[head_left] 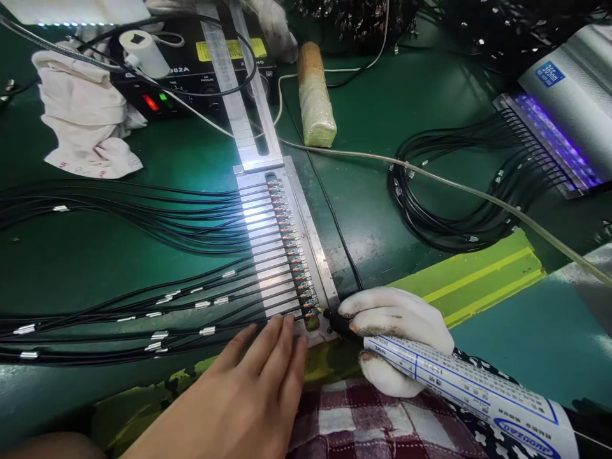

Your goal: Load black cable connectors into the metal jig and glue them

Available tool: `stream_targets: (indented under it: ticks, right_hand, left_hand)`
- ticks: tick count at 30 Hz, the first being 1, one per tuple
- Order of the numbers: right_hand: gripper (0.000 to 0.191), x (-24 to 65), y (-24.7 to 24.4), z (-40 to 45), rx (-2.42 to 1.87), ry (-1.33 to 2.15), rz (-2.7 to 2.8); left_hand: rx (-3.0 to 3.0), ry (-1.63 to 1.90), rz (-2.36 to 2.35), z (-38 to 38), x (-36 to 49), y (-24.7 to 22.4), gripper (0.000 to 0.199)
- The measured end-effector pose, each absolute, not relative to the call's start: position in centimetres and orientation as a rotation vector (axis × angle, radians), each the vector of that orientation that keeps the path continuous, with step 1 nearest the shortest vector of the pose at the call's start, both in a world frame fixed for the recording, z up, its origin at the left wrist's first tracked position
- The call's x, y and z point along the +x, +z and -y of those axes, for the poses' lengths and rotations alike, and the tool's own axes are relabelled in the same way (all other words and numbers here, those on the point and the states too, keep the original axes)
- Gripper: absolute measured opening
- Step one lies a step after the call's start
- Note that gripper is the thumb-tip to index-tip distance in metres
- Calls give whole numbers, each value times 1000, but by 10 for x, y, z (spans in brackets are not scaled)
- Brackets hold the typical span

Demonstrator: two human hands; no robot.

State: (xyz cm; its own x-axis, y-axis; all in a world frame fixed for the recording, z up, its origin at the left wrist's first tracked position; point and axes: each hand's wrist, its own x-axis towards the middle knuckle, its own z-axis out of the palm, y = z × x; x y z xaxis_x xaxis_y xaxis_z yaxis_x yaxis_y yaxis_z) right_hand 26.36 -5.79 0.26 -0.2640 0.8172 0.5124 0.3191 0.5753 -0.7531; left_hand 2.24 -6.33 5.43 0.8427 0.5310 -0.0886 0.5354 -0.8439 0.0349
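My left hand [258,376], bare, lies with fingers stretched out on the near end of a metal fixture [262,274] and the lowest black cables. My right hand [401,325], in a soiled white glove, is closed around a labelled glue syringe [459,382] with a black front end. Its tip points left at the nearest connector end [310,312], at or very close to it; contact is unclear. Several black cables [205,223] lie side by side across the fixture, their small orange-and-metal ends lined up in its slot. Bright light falls on the fixture's far part.
A black dispenser box [191,95] stands behind, beside white gloves [81,108]. A wrapped block [316,95] lies at the back. To the right, a 365nm UV lamp [568,95] glows purple over coiled cables [406,210]. A clear hose [459,182] crosses the table.
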Motion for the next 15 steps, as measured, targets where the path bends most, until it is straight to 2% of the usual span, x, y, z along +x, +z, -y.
stream_targets:
  ticks: [15]
  right_hand:
    - [23, 262, 4, 54, -945, 643, 1845]
  left_hand:
    - [2924, -124, -879, 62, 24, 56, 45]
